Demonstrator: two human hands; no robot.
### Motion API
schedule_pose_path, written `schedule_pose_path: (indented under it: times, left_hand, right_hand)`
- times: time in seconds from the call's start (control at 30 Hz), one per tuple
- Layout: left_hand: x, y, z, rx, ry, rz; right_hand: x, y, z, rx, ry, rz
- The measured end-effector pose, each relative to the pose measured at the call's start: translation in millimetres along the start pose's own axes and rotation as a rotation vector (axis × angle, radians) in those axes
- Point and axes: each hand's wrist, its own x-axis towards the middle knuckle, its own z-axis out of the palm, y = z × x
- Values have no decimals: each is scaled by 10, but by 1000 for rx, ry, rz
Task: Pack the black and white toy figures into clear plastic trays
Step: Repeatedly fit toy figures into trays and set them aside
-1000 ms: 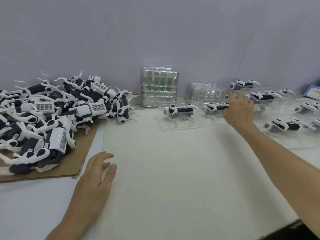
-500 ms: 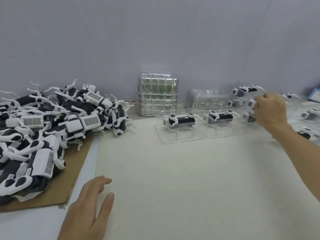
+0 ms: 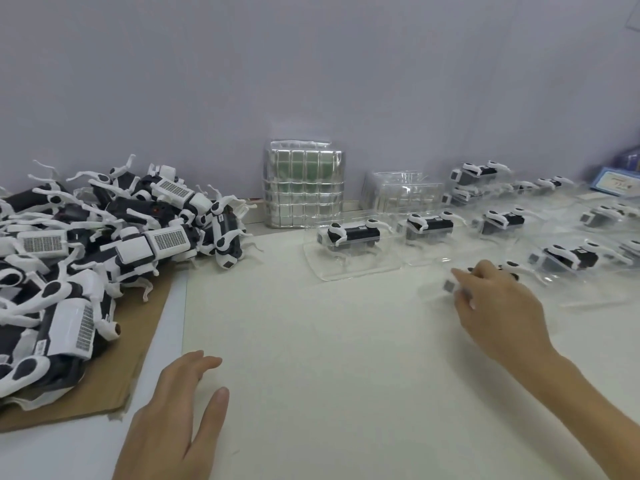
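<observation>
Right hand (image 3: 498,306) curled round clear tray (image 3: 433,293), mid-right on table (image 3: 329,341). Toy figure (image 3: 449,286) inside i think, pretty blurry. Left hand (image 3: 180,414) flat, fingers loose, near-left. Loose figures pile (image 3: 86,244) far left on cardboard (image 3: 114,382).

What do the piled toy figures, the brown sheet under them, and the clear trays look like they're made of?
Toy figures: probably hard moulded plastic, matte black and white shells. Brown sheet: cardboard, from its dull tan surface and ragged edge. Clear trays: thin formed plastic, glossy, table visible through them.
</observation>
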Motion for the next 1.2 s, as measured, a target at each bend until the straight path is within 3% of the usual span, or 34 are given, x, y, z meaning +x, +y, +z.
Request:
schedule_pose_path:
  times: [0.23,0.4,0.47,0.53,0.6,0.67,0.77,0.97,1.2]
  left_hand:
    - [1,-13,2,46,8,-2]
    - [15,-9,-11,70,-6,-2]
    - [18,-5,-7,93,-10,-1]
    - [19,-5,-9,108,-1,2]
    - [14,-3,-4,112,5,-1]
    - [10,4,-1,107,10,2]
    - [1,4,13,101,-8,-9]
    - [0,-9,30,116,15,6]
    - [9,2,45,141,12,49]
  right_hand:
    - [408,694,115,-126,-22,139]
    - [614,810,105,-158,-7,361]
    - [710,577,110,-121,54,288]
    - [750,166,165,67,56,28]
    - [786,-298,264,189,-64,-236]
    - [866,-701,392,196,-204,-339]
    - [921,-1145,524,216,-336,-308]
    - [197,-1569,320,417,-207,-451]
    - [-40,-549,20,239,-156,-224]
